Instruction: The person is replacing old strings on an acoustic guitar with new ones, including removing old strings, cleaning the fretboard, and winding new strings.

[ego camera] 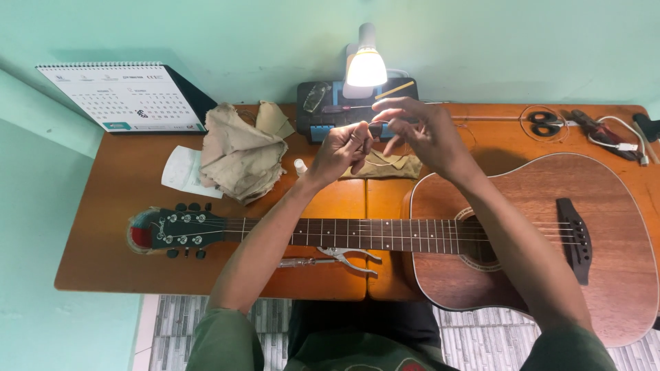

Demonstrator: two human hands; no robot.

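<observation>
My left hand [342,148] and right hand [419,130] are raised together at the upper middle of the frame, just under the lit lamp [365,63]. Between them I hold a small dark thing [376,128]; the left fingers are curled and pinching at it, the right thumb and forefinger close on it from the other side with the remaining fingers fanned out. What the thing is, I cannot tell. A thin wire [462,130] loops to the right of my right hand.

Below my arms the guitar [522,233] lies flat across the desk [103,227], headstock at left, body at lower right. Pliers [337,260] lie just under the neck. A cloth [240,154] is heaped at upper left beside a calendar [124,96]. Scissors [545,122] sit at upper right.
</observation>
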